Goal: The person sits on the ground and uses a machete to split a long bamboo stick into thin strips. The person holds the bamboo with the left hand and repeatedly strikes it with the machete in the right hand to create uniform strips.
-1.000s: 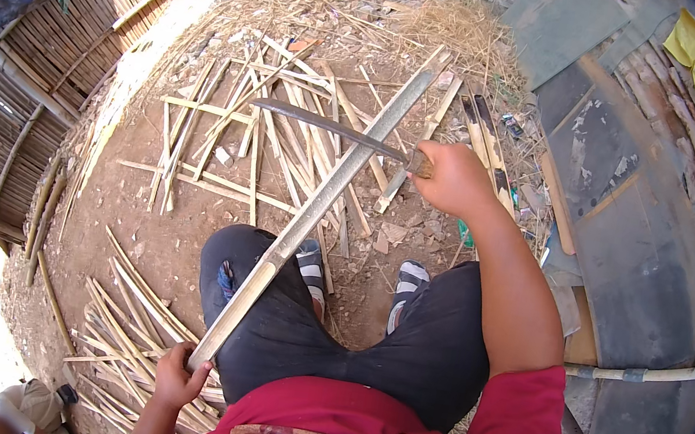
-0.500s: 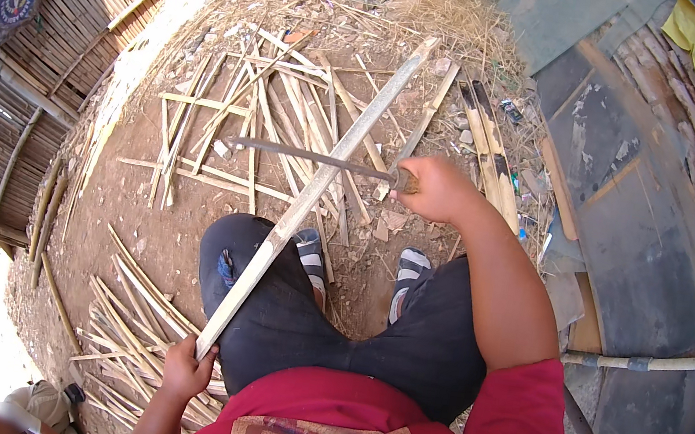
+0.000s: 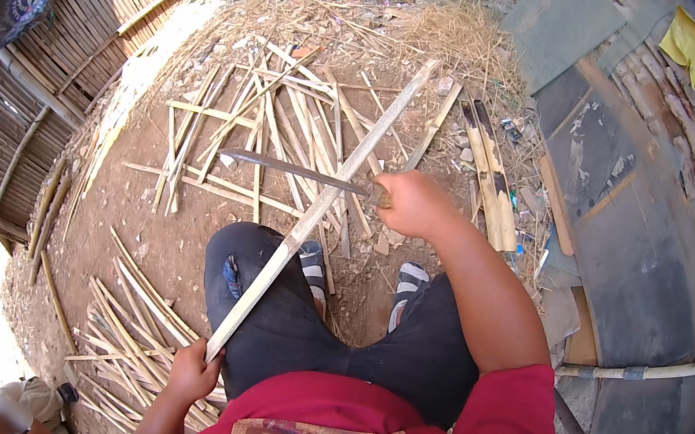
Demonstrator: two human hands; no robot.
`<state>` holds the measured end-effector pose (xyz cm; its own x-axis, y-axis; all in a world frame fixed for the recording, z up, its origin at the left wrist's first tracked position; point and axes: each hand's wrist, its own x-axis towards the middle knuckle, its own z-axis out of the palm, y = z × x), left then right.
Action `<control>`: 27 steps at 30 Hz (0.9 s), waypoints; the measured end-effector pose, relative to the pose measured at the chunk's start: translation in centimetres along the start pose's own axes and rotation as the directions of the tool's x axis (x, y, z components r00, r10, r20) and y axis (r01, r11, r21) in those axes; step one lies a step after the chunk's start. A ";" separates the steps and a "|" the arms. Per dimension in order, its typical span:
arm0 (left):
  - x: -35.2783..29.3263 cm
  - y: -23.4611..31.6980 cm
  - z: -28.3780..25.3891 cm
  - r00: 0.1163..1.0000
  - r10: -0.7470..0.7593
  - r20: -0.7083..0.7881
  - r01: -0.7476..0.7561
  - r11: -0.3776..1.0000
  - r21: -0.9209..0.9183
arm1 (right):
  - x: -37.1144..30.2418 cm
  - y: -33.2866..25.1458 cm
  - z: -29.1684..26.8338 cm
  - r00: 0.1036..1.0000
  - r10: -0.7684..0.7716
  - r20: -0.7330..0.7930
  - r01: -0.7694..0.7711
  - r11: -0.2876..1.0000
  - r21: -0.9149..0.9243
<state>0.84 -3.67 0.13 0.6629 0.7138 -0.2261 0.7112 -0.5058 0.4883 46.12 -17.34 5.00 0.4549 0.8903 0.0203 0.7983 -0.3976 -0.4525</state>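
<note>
A long pale bamboo strip slants up and away from my left side, passing over my left thigh. My left hand is closed round its near end. In my right hand is the handle of a long machete, its dark blade pointing left. The blade lies across the strip, roughly midway along; whether it bites into the wood I cannot tell. The far end of the strip reaches out over the ground, apart from my hands.
Many loose split strips lie crisscrossed on the dirt ahead. Another pile of strips is by my left side. Charred bamboo pieces lie ahead right, near dark panels. A person is at the lower left.
My right hand and the machete have moved left and slightly nearer, down along the strip. The whole view has shifted a little; my left hand keeps its grip.
</note>
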 end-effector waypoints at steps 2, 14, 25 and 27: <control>-0.2 -1.1 0.2 1.000 0.027 -0.004 -0.027 0.999 -0.025 | -0.4 -1.1 0.2 0.997 -0.038 0.072 0.042 0.998 -0.047; 0.7 -1.6 0.6 0.998 0.058 -0.014 -0.059 0.996 -0.065 | -0.8 1.4 -0.7 0.999 0.002 0.051 0.001 0.998 -0.056; 0.6 -2.1 -0.1 0.997 0.064 0.041 -0.059 0.993 -0.097 | -0.8 0.3 -1.0 0.998 -0.025 0.058 0.030 0.996 -0.087; 1.0 -1.7 0.7 0.998 0.057 0.020 -0.054 0.990 -0.129 | -0.5 1.9 -1.7 0.989 0.046 0.137 -0.040 0.998 -0.050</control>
<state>0.44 -2.39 -1.49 0.7069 0.6740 -0.2145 0.6381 -0.4769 0.6045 48.09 -18.90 5.66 0.4328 0.8930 -0.1232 0.7982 -0.4431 -0.4081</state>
